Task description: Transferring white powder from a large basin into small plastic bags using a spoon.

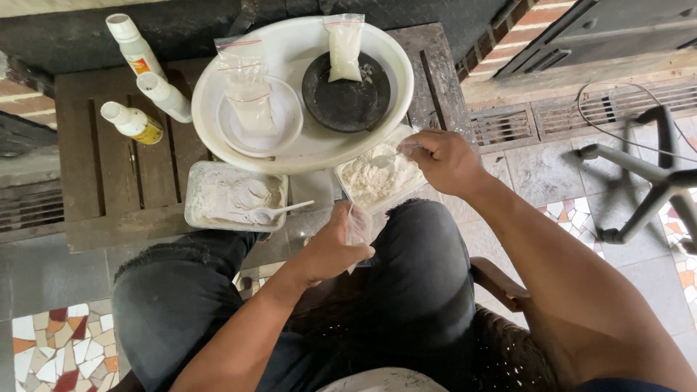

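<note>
My left hand (330,250) holds a small clear plastic bag (359,226) upright above my knees, pinching its mouth. My right hand (443,160) grips a white plastic spoon (388,157) with a heap of white powder on it, over a clear tray of off-white powder (374,181). To the left lies a second clear tray of white powder (232,196) with another white spoon (279,211) resting in it.
A large white basin (305,145) on a dark wooden table (116,174) holds a white bowl (283,116) with filled small bags (247,87) and a black dish (348,98) carrying one bag. Three white bottles (145,87) lie at left. A chair base (653,174) stands right.
</note>
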